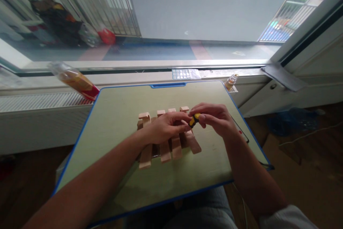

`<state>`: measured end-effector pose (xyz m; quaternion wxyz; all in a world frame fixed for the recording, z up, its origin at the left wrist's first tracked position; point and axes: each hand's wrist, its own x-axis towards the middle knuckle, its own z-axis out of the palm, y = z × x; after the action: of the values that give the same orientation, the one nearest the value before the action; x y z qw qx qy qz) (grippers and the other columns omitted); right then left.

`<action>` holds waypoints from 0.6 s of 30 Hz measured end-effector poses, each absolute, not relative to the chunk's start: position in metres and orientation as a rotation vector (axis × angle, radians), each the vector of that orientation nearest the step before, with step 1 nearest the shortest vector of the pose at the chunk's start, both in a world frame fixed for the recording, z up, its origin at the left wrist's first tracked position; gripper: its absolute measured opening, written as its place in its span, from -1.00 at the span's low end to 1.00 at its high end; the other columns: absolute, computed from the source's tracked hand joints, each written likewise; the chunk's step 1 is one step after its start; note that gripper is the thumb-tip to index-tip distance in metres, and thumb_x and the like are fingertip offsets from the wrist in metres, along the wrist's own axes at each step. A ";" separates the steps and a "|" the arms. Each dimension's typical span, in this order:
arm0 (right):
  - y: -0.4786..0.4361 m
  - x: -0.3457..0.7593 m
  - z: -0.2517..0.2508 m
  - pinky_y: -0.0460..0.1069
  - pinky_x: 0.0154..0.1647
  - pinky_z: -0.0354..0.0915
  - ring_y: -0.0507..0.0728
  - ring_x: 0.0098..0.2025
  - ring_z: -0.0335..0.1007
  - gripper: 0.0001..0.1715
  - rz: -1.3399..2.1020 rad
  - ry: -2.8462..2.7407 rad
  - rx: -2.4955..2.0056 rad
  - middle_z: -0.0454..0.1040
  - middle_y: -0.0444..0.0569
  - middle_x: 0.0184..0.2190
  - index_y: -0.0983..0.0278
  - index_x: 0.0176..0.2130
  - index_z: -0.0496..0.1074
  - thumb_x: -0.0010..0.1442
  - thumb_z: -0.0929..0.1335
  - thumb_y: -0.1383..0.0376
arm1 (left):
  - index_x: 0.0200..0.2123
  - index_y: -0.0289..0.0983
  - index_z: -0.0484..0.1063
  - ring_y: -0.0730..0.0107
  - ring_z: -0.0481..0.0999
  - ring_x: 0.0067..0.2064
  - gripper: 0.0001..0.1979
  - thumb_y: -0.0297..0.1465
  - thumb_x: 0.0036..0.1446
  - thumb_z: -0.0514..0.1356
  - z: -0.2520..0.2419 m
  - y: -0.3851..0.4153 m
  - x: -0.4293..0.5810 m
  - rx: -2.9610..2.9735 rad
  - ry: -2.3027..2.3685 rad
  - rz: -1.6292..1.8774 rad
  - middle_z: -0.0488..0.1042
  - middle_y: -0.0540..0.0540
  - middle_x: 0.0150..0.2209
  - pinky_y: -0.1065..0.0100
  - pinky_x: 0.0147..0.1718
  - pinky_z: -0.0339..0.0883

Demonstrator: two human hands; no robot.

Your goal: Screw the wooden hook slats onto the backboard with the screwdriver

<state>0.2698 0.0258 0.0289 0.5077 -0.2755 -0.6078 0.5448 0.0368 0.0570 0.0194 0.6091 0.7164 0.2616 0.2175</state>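
My right hand (215, 119) pinches a small yellow and black piece (194, 119), which looks like a stubby screwdriver handle. At its other side, the thumb and fingers of my left hand (168, 127) close around the piece's near end. Beneath my left hand lies a wooden assembly with several pale, flat strips whose far ends curl over. One wooden strip (145, 157) is at the left end, and another slanted strip (193, 144) is at the right. My left hand and wrist cover the assembly's middle, so how its parts join is hidden.
The work stands on a pale green folding table (120, 193) with a blue rim. A dark, thin-edged object (245, 136) lies near its right edge. Beyond are a leaning bottle (77, 82), a small bottle (232, 80) and a compartment case (184, 74) on the sill.
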 end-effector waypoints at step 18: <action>0.025 0.267 0.026 -0.07 -0.45 0.37 0.06 -0.33 0.47 -0.69 1.399 -1.448 -0.632 0.68 0.05 -0.18 0.24 -0.02 0.71 0.28 0.57 0.17 | 0.05 -0.30 0.60 0.27 0.59 -0.15 -0.66 -0.18 0.39 0.32 0.014 0.057 0.036 1.632 0.579 0.476 0.66 -0.14 -0.12 0.34 -0.17 0.43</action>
<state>0.2669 0.0252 0.0258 0.4929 -0.2607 -0.5969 0.5768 0.0362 0.0571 0.0136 0.6233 0.7105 0.2523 0.2072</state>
